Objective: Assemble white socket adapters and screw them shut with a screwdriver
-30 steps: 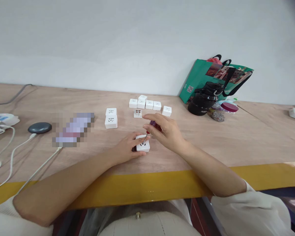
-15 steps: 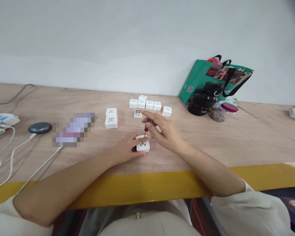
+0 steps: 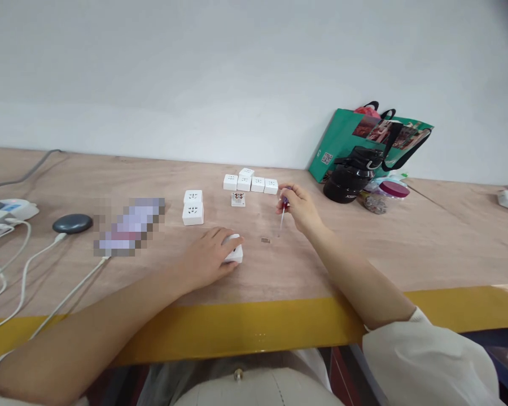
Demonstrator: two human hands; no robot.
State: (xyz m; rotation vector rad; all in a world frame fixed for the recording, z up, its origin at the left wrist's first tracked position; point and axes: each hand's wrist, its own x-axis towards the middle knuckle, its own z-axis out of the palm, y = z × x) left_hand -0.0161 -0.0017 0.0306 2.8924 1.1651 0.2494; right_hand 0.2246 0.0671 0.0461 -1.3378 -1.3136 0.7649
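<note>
My left hand [image 3: 209, 256] is wrapped over a white socket block [image 3: 236, 255] on the wooden table and covers much of its top. To the right, my right hand [image 3: 298, 207] grips a screwdriver [image 3: 283, 214] with a red and purple handle, its thin shaft pointing down at the tabletop. Between the hands lies a small flat brownish piece [image 3: 265, 240]. Farther back sits an opened white socket part [image 3: 238, 199] with metal pieces showing. Behind it several white socket blocks [image 3: 244, 182] stand close together. Two more socket blocks [image 3: 193, 214] are at the left, one behind the other.
A blurred-out phone-like object [image 3: 129, 228], a dark oval device [image 3: 72, 224] and white cables are on the left. A black bottle [image 3: 347, 181], a green bag [image 3: 336, 135] and a jar with a dark red lid [image 3: 394, 189] stand back right. The yellow table edge [image 3: 262, 324] runs in front.
The screwdriver has left the socket block and moved right with my right hand. My left hand and the block have shifted left. The small flat piece now shows between them.
</note>
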